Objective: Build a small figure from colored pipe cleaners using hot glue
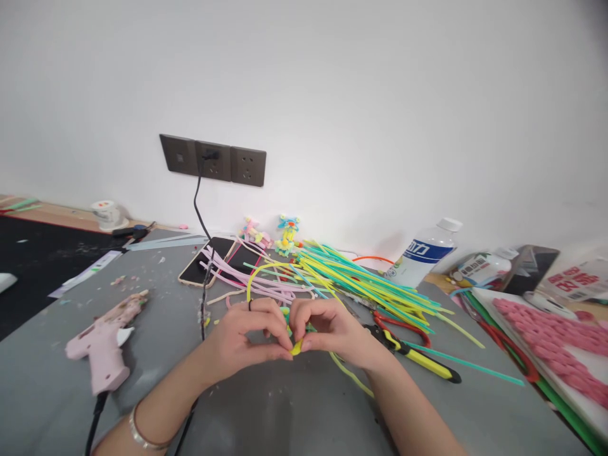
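Fingertips of my left hand [254, 332] and my right hand [327, 328] meet at the centre, both pinching a small yellow piece [297, 348]. A yellow pipe cleaner arcs up behind my left hand. Green and yellow bits show partly between the hands. Behind and to the right lies a pile of yellow and teal pipe cleaners [375, 285]; pale purple ones [251, 277] lie behind the left hand. Beside my right wrist are yellow-and-black pliers [427, 363] and red-handled scissors [403, 326].
A pink glue gun [104, 348] with a black cord lies at left. Phones [204, 263], small pipe-cleaner figures [287, 234] and a bottle [420, 253] stand or lie toward the wall. Pink braided pieces [546, 342] are at right. A cable hangs from the socket.
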Tool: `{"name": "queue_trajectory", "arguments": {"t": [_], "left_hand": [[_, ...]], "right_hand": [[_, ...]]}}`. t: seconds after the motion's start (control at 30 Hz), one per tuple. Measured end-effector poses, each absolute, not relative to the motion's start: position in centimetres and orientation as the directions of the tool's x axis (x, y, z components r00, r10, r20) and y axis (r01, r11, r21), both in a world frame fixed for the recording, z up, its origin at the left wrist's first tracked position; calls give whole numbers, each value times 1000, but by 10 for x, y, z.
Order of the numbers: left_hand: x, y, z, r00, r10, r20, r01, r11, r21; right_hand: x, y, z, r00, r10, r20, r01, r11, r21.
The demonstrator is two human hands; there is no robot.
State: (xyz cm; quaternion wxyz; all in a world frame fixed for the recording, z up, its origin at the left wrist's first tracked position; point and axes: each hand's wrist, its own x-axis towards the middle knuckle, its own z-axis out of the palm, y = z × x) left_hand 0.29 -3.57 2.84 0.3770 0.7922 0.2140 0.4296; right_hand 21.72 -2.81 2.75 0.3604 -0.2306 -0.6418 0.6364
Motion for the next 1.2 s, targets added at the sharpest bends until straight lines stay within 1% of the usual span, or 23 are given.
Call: {"name": "queue_trajectory", "arguments": {"t": [0.2,0.3,0.4,0.47,0.5,0.53,0.6,0.67,0.7,0.77,0.83,0.9,1.03,1.2], "left_hand": [[2,-37,27,624,617,479,-24,-598,801],[2,-38,27,618,615,490,-31,-604,796],[1,-36,28,574,650,497,3,-609,793],[0,-36,29,535,690,488,56,-605,794],[0,-36,29,527,701,481,79,-604,793],[1,-36,29,541,698,470,95,-605,790],[4,-38,27,638,646,419,110,-615,781],[9,-41,21,779,550,303,142,-625,768],[12,-42,18,820,515,247,165,-628,761],[15,-45,13,851,507,138,251,-624,740],[17,-47,9,855,513,77,315,-631,709],[17,-47,8,859,510,52,340,-642,687],[16,-45,9,871,489,34,340,-653,677],[15,-42,7,851,521,59,341,-635,693]], "right_hand": [[218,-27,27,-708,692,142,-123,78,-989],[219,-27,28,-705,693,151,-134,79,-988],[222,-26,29,-673,716,187,-167,100,-981],[225,-24,31,-601,764,234,-183,153,-971],[227,-22,31,-539,801,260,-179,192,-965],[229,-20,31,-464,841,279,-158,231,-960],[233,-15,30,-288,910,300,-76,291,-954],[236,-11,29,-129,945,300,24,306,-952],[236,-9,27,-75,952,296,68,302,-951],[237,-6,25,-19,955,296,133,295,-946],[238,-5,23,-14,953,301,169,299,-939],[237,-5,22,-16,952,306,182,304,-935],[233,-6,21,-47,954,295,181,298,-937],[230,-8,23,-70,952,299,176,306,-935]]}}
